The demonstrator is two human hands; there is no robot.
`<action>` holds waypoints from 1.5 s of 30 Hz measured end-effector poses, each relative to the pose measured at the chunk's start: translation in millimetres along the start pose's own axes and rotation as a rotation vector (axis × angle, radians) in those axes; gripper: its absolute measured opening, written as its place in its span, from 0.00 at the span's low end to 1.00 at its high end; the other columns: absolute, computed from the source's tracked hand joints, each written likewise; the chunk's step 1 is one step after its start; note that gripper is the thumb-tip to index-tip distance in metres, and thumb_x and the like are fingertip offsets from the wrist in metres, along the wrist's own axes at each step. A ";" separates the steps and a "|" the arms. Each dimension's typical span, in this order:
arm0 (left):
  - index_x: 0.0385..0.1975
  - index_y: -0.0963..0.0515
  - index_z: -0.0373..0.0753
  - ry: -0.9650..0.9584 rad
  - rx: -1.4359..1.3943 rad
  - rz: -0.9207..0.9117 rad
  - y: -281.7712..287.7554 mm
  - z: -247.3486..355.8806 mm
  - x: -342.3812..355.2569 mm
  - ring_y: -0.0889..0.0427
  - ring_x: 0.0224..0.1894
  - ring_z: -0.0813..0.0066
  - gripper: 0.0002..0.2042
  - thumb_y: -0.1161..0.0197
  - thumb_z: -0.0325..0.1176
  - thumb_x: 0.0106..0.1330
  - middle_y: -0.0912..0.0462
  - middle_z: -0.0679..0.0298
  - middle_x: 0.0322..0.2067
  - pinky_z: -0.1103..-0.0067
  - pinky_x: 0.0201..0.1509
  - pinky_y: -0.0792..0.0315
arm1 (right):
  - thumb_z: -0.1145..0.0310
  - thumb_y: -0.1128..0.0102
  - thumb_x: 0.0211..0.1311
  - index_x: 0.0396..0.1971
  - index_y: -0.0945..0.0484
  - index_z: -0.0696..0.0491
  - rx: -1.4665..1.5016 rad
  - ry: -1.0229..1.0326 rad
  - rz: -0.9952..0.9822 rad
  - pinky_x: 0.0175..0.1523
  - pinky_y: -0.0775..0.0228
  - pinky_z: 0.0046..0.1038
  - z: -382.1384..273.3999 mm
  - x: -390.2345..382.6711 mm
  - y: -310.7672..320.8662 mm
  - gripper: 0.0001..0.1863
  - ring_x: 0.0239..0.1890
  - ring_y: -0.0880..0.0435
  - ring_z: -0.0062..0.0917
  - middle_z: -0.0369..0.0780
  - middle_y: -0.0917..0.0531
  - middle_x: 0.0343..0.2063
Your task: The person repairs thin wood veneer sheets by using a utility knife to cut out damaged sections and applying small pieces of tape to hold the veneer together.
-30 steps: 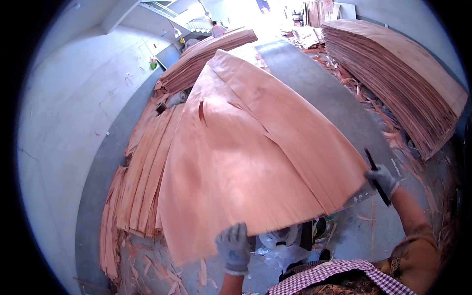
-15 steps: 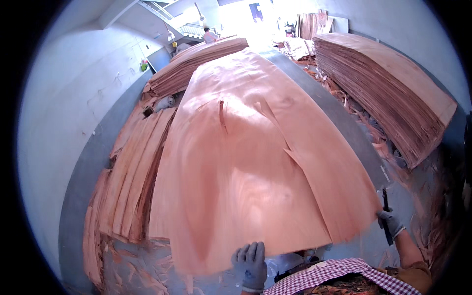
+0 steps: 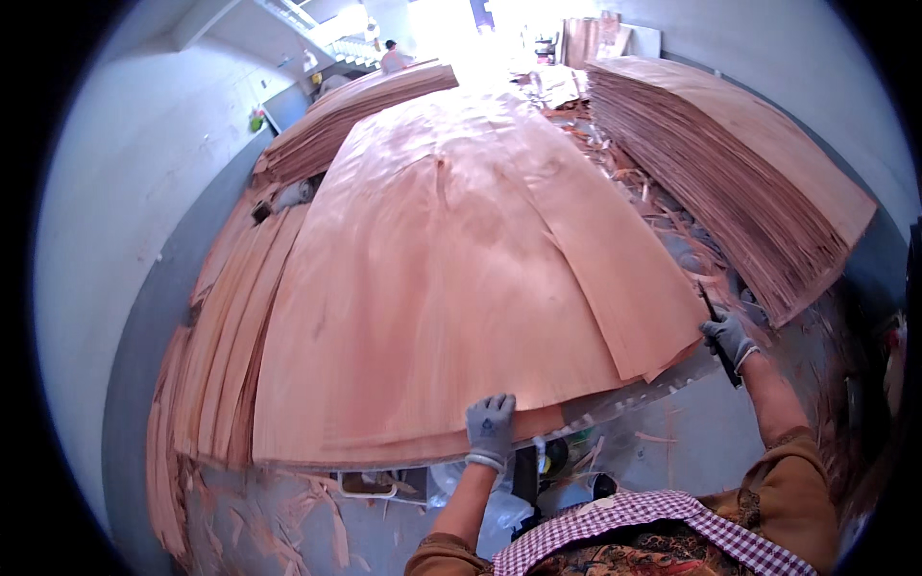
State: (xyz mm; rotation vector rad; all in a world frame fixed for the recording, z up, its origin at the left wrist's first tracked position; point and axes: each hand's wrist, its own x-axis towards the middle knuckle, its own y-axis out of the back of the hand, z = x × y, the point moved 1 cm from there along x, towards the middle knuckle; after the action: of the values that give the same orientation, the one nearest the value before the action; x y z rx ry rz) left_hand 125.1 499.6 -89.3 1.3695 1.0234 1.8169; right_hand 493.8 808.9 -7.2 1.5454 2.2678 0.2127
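Note:
A large pinkish-brown wood veneer sheet lies across the work surface in front of me, with a long overlapping split on its right side and a small dark slit farther back. My left hand, in a grey glove, is closed over the sheet's front edge; its thumb is hidden. Off the sheet's front right corner, my right hand, also gloved, is closed round a long, dark, knife-like tool. The tool points away from me, and its exact kind is unclear.
Thick veneer stacks stand at the right and far left. Narrower veneer strips lie along the left side. Scraps litter the floor. Below the front edge is a clear plastic bag. A person is at the back.
The sheet's raised front edge has come down and lies flatter, uncovering the work surface's front edge. Both hands have moved away from my body, still closed. The whole view has shifted slightly.

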 end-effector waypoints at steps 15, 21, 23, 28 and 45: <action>0.38 0.21 0.46 0.053 0.060 -0.077 -20.6 48.1 -29.2 0.22 0.42 0.62 0.14 0.41 0.31 0.48 0.19 0.65 0.38 0.66 0.47 0.32 | 0.59 0.34 0.51 0.24 0.23 0.56 -0.036 -0.257 0.000 0.20 0.35 0.21 115.6 -102.2 51.6 0.15 0.14 0.29 0.17 0.33 0.27 0.15; 0.39 0.23 0.45 0.052 0.056 -0.088 -23.7 51.5 -4.7 0.23 0.43 0.63 0.15 0.42 0.30 0.49 0.20 0.64 0.38 0.65 0.50 0.35 | 0.62 0.36 0.54 0.26 0.25 0.54 0.204 -0.198 -0.026 0.18 0.36 0.21 100.2 -81.9 82.2 0.11 0.13 0.29 0.18 0.34 0.27 0.14; 0.38 0.23 0.44 0.035 0.052 -0.065 -29.1 52.9 12.7 0.23 0.44 0.63 0.13 0.44 0.28 0.50 0.20 0.63 0.38 0.64 0.50 0.35 | 0.63 0.37 0.53 0.26 0.26 0.54 0.225 -0.197 -0.028 0.18 0.37 0.21 96.7 -63.1 87.4 0.10 0.13 0.30 0.17 0.33 0.27 0.15; 0.38 0.22 0.46 0.047 -0.016 -0.078 -55.9 62.9 55.4 0.22 0.45 0.63 0.14 0.44 0.28 0.50 0.19 0.63 0.41 0.65 0.50 0.34 | 0.64 0.37 0.52 0.26 0.26 0.53 0.171 -0.203 -0.040 0.19 0.35 0.20 98.5 -5.1 79.7 0.10 0.15 0.29 0.16 0.33 0.27 0.16; 0.48 0.23 0.46 0.008 0.041 -0.160 -88.8 87.9 55.0 0.26 0.51 0.55 0.21 0.44 0.28 0.50 0.22 0.58 0.48 0.62 0.57 0.38 | 0.64 0.40 0.56 0.30 0.26 0.53 0.162 -0.276 -0.161 0.19 0.36 0.18 120.0 -98.7 17.0 0.08 0.16 0.29 0.13 0.31 0.26 0.17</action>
State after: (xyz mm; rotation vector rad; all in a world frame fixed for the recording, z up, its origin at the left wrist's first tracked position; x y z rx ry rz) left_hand 198.9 608.1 -126.8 1.2674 1.1465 1.6937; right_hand 587.4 713.7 -88.5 1.3616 2.2149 -0.2208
